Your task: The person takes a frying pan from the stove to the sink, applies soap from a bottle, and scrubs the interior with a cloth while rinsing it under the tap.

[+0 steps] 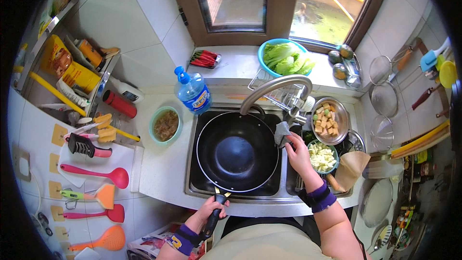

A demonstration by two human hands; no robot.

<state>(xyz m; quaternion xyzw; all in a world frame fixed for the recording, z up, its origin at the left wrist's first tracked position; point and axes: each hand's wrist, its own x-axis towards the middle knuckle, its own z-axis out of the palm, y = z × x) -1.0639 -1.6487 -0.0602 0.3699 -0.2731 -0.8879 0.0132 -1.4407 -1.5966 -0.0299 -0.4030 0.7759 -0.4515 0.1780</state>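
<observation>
My left hand (208,212) grips the black handle of a dark nonstick wok (238,151). The wok sits over the left basin of a steel-rimmed sink (188,173), beneath a curved brushed-metal faucet (269,86). Between the fingers of my right hand (299,153) is a grey scrubbing cloth (282,133), just beyond the wok's right rim. Close by that hand are a bowl of chopped pale vegetables (322,157) and a metal bowl of cubed tofu-like pieces (326,121). No running water can be made out at the spout.
A blue-capped detergent bottle (193,92) and a green bowl with brown soaked food (166,124) stand left of the sink. Lettuce in a blue basin (285,57) and red chillies (204,59) rest on the sill. Utensils, including a pink ladle (117,177), hang at left; strainers (384,97) hang at right.
</observation>
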